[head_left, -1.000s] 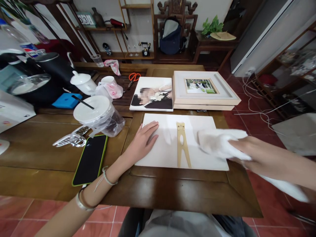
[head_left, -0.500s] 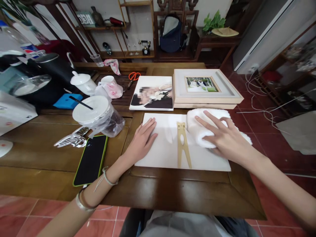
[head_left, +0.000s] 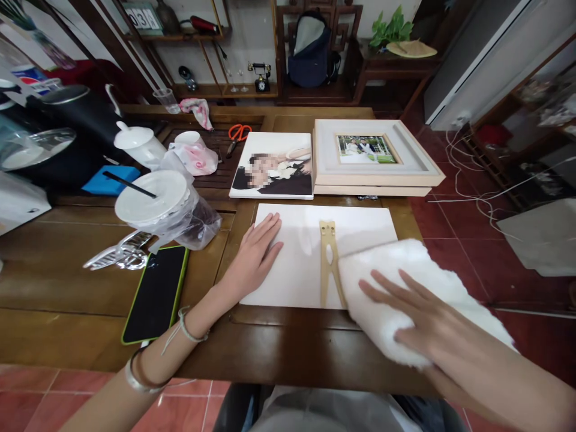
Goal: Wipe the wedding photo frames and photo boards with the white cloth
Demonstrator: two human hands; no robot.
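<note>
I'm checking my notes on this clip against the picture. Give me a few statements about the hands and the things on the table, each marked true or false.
1. The left hand lies flat on the white rectangular board. True.
2. The right hand presses on a fluffy white cloth at the board's near right corner. True.
3. The black smartphone in a green case lies on the board. False: it lies on the brown wooden table, left of the board.
4. The orange-handled scissors lie beside the right hand. False: they lie at the far side of the table.
5. A pale wooden strut lies on the board between the hands. True.
</note>
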